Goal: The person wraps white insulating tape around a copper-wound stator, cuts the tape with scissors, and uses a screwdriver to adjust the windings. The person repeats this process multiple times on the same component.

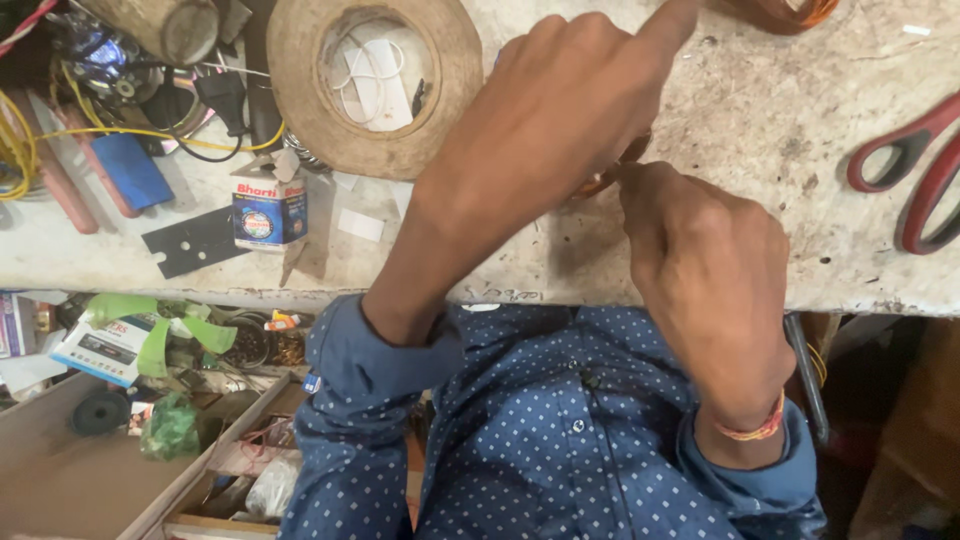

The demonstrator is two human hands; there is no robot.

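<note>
Both my hands meet over a worn grey workbench [760,120]. My left hand [545,130] is curled with its forefinger pointing up and away, closed on a small copper-coloured piece [612,174] that peeks out beneath it. My right hand [705,260] is fisted just to the right, its fingertips pinching the same piece. Most of that piece is hidden by my fingers. I wear a blue dotted shirt and a red thread band on the right wrist.
A big roll of brown tape [375,85] lies at the back left, a small printed box [268,208] beside it. Red-handled scissors [915,170] rest at the right edge. Yellow wires [120,130] and clutter fill the far left. Open drawers [120,450] with odds and ends sit below.
</note>
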